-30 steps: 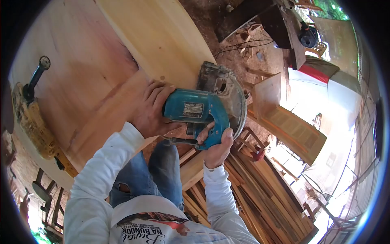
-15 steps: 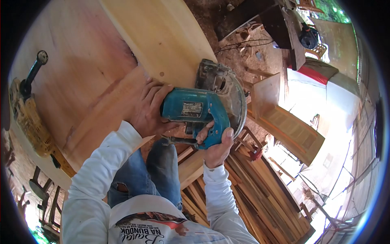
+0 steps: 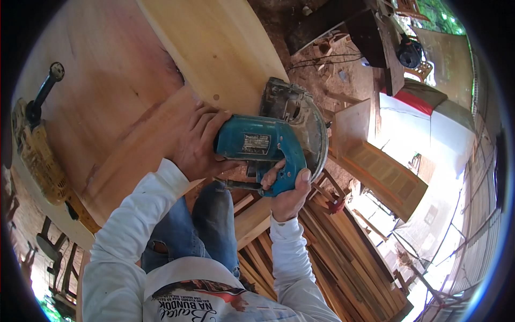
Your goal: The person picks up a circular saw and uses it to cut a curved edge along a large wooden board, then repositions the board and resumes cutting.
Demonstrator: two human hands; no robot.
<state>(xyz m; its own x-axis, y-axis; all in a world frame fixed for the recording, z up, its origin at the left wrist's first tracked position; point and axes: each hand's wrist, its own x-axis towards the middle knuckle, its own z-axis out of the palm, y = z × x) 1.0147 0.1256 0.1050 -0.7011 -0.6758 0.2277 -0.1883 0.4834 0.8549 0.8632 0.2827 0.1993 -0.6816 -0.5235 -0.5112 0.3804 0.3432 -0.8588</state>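
A teal circular saw (image 3: pixel 252 138) with a dusty metal guard lies at the right end of a pale board (image 3: pixel 214 45). My right hand (image 3: pixel 289 196) is wrapped round its rear handle, fingers through the grip opening. Against the motor housing's left end, my left hand (image 3: pixel 201 142) holds the tool with its fingers curled over the top. The pale board rests on a wide reddish wooden slab (image 3: pixel 107 91). The saw's blade is hidden under the guard.
A yellow power tool (image 3: pixel 45 161) with a black side handle stands on the slab's left edge. Stacked planks (image 3: pixel 343 257) lie below right. A wooden drawer front or panel (image 3: pixel 386 177), a black fan (image 3: pixel 409 52) and cables are further right.
The saw and both my hands appear very slightly further right in the view. My grip on the saw looks the same.
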